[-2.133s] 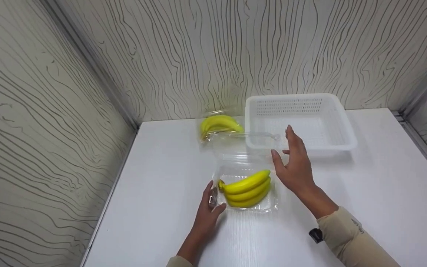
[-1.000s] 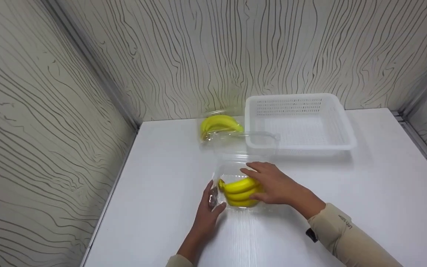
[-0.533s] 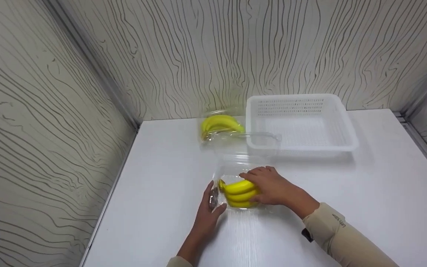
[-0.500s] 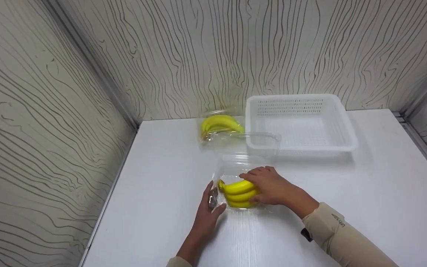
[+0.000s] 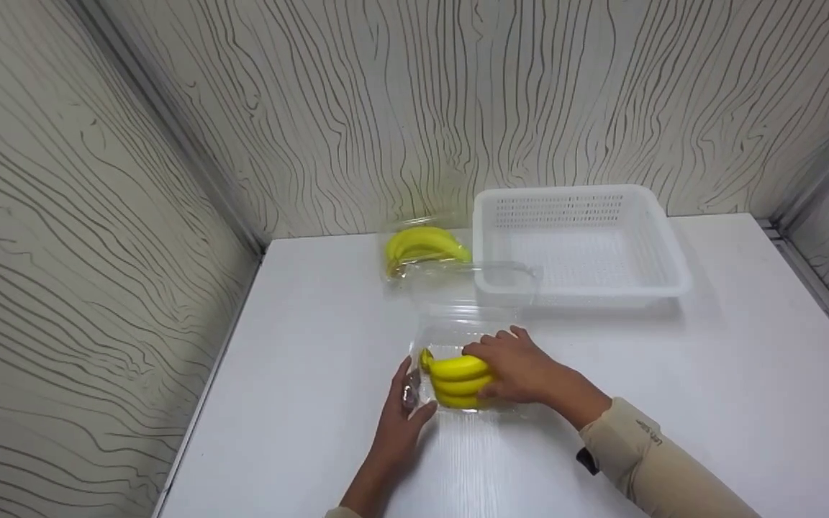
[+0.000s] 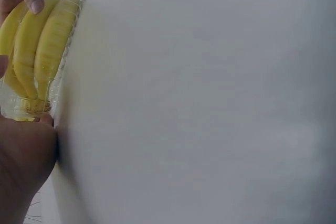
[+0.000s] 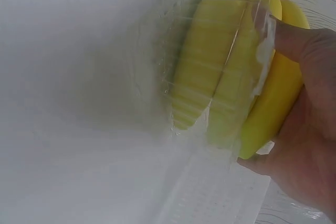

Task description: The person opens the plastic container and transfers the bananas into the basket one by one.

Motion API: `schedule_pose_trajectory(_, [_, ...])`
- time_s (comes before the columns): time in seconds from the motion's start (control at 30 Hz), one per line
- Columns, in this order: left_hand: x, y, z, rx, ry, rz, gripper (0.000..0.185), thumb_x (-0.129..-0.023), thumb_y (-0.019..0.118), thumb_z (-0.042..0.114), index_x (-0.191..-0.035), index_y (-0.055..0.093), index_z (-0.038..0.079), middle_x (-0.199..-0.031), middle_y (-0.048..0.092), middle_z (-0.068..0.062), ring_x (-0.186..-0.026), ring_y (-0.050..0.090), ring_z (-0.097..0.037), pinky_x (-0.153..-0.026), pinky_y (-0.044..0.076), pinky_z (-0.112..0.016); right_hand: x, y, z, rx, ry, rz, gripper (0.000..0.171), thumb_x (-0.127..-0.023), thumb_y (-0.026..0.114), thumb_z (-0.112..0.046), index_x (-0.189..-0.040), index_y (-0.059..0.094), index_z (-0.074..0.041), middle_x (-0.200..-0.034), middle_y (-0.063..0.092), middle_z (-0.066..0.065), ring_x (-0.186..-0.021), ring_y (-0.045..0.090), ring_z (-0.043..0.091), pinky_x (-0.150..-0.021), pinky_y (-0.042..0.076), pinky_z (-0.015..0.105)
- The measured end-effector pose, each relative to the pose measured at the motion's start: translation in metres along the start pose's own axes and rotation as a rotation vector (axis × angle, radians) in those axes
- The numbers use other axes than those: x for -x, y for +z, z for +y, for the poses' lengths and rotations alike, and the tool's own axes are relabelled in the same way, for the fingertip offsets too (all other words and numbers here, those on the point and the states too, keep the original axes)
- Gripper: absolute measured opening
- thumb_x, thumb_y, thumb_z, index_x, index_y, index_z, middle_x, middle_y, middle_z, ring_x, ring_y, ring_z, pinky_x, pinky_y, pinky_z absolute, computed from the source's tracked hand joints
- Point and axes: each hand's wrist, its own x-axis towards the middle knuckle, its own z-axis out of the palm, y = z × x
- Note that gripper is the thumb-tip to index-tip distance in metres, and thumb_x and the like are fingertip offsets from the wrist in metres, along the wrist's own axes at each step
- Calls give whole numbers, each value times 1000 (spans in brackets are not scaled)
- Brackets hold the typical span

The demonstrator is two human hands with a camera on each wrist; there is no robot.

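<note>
A bunch of yellow bananas [image 5: 458, 370] lies in the base of a clear plastic clamshell container [image 5: 468, 314], stem to the left. The container's lid stands open toward the back. My right hand [image 5: 519, 368] grips the right end of the bunch from above, thumb at the near side and fingers over the far side. In the right wrist view the bananas [image 7: 283, 87] show against the palm, partly behind the container wall. At the container's left side, my left hand [image 5: 399, 430] holds the wall between thumb and fingers. The left wrist view shows the stem end of the bananas [image 6: 50, 40] near that hand.
Behind the lid, a second clear container holds another bunch of bananas [image 5: 425, 244] against the back wall. A white perforated plastic basket [image 5: 580, 291] stands at the back right, close to the lid. Patterned panels surround the white table [image 5: 299, 374].
From above and right of the container, my right hand has come down and left and taken hold of the bananas. My left hand keeps its place on the container. The view tilts slightly.
</note>
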Motion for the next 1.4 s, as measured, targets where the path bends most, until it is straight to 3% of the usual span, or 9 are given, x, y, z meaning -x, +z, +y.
schedule_pose_trajectory(0.1, [1, 0, 0, -2, 11, 1, 88, -99, 72, 31, -171, 22, 32, -177, 30, -18, -164, 26, -46, -131, 26, -67, 0, 2, -1, 13, -12, 14, 59, -81, 91, -31, -134, 68, -21, -113, 71, 1, -104, 59, 25, -118, 38, 67])
schedule_pose_trajectory(0.2, [1, 0, 1, -6, 16, 5, 88, -98, 72, 31, -171, 23, 32, -176, 30, -18, -164, 27, -47, -130, 27, -68, 0, 2, -2, 31, -23, 25, 56, -80, 92, -32, -130, 69, -21, -107, 69, -2, -96, 55, 20, -103, 46, 52])
schedule_pose_trajectory(0.37, [0, 1, 0, 11, 5, 9, 88, -98, 72, 31, -170, 23, 32, -177, 28, -17, -164, 26, -46, -131, 26, -68, 0, 0, -4, 5, 2, 3, 53, -81, 92, -31, -128, 69, -22, -104, 67, -5, -92, 50, 16, -86, 41, 38])
schedule_pose_trajectory(0.7, [0, 1, 0, 17, 39, 16, 88, -98, 73, 30, -170, 24, 31, -176, 30, -19, -163, 27, -47, -130, 26, -70, -2, 0, -2, -12, 13, -11, 53, -82, 92, -32, -129, 70, -23, -105, 67, -5, -93, 50, 16, -87, 41, 39])
schedule_pose_trajectory(1.0, [0, 2, 0, 36, 6, 11, 86, -99, 72, 32, -170, 24, 33, -174, 38, -16, -164, 28, -43, -132, 23, -68, 0, -2, -2, -27, -16, 10, 51, -79, 92, -28, -125, 71, -21, -101, 66, -5, -90, 50, 16, -84, 41, 39])
schedule_pose_trajectory(1.4, [2, 1, 1, 46, 40, 15, 87, -97, 74, 29, -170, 26, 30, -173, 36, -19, -163, 30, -45, -130, 25, -69, -1, 1, 2, -21, -19, 14, 53, -81, 91, -29, -129, 70, -21, -105, 68, -4, -92, 51, 16, -86, 41, 39])
